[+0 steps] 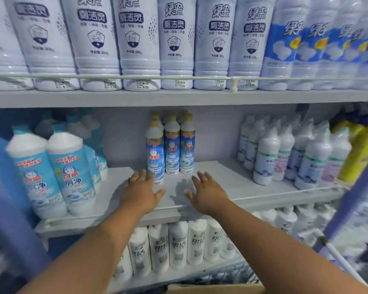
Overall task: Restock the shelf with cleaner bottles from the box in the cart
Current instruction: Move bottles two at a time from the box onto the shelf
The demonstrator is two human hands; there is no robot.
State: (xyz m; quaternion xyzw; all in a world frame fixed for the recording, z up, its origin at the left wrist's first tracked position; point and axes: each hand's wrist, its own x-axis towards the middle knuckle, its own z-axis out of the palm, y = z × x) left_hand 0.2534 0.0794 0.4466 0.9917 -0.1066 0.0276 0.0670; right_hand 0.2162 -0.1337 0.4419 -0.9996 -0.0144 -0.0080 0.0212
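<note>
Several slim cleaner bottles (172, 145) with gold caps and blue-white labels stand in a small cluster at the middle of the grey middle shelf (212, 187). My left hand (141, 190) hovers with spread fingers just in front of the nearest bottle (155, 153), holding nothing. My right hand (206, 193) is also spread and empty, a little to the right over the bare shelf. The top edge of a cardboard box (215, 288) shows at the bottom of the view.
Big blue-capped bottles (57, 168) fill the shelf's left side, wrapped white bottles (293, 151) and yellow ones (361, 153) the right. Tall white bottles (134, 39) line the upper shelf behind a rail. White bottles (179, 245) stand on the shelf below.
</note>
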